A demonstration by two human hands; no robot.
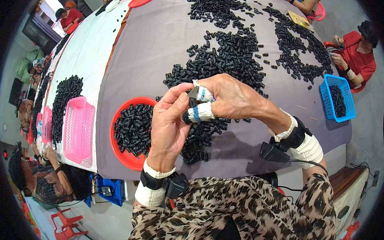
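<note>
One grey cloth table (161, 42) under us, crowded workroom, white table at nine o'clock. Our left hand (168, 123) and right hand (228, 98) pinch one small black part (193, 93) together above black pieces heap (228, 58). One red tray (127, 158), two pink baskets (78, 128), one blue basket (328, 99) at three o'clock.

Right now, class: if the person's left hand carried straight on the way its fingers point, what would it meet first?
The left hand points up toward the right hand, so probably its taped fingers and the small black part pinched there; depth is unclear.

Black plastic pieces (228, 58) cover a grey tablecloth (161, 38); a red tray (119, 153) near its front edge, pink basket (78, 128) left, blue basket (328, 101) right; leopard-print sleeves (248, 211).
</note>
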